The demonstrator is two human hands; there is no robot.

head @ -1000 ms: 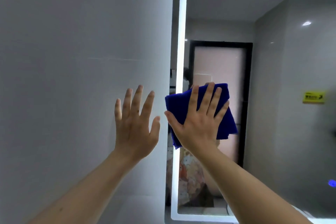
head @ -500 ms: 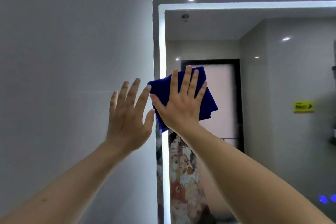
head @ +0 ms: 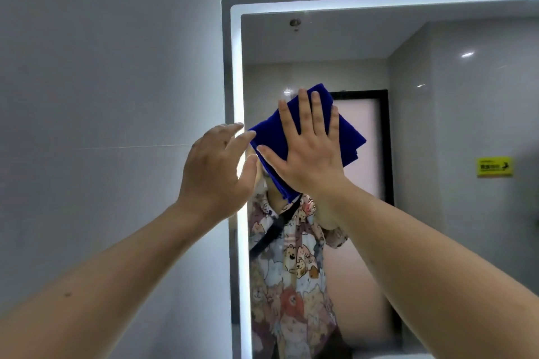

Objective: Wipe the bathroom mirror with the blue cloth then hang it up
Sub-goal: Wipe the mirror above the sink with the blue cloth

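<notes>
The folded blue cloth [head: 348,137] lies flat against the bathroom mirror [head: 437,113], near the mirror's lit left edge and below its top. My right hand [head: 309,151] presses the cloth to the glass with a flat palm and spread fingers. My left hand [head: 217,167] is raised just left of the cloth, over the mirror's glowing border, fingers apart and slightly curled, holding nothing. Its fingertips nearly reach the cloth's left corner.
A plain grey tiled wall [head: 102,125] fills the left half. The mirror reflects a person in a patterned shirt, a dark-framed door and a yellow sign [head: 494,166] on the right wall. A bright light strip [head: 236,72] runs along the mirror's frame.
My right hand has slid the cloth up and to the right, further onto the glass. My left hand left the wall and moved right, over the mirror's lit edge, and turned sideways.
</notes>
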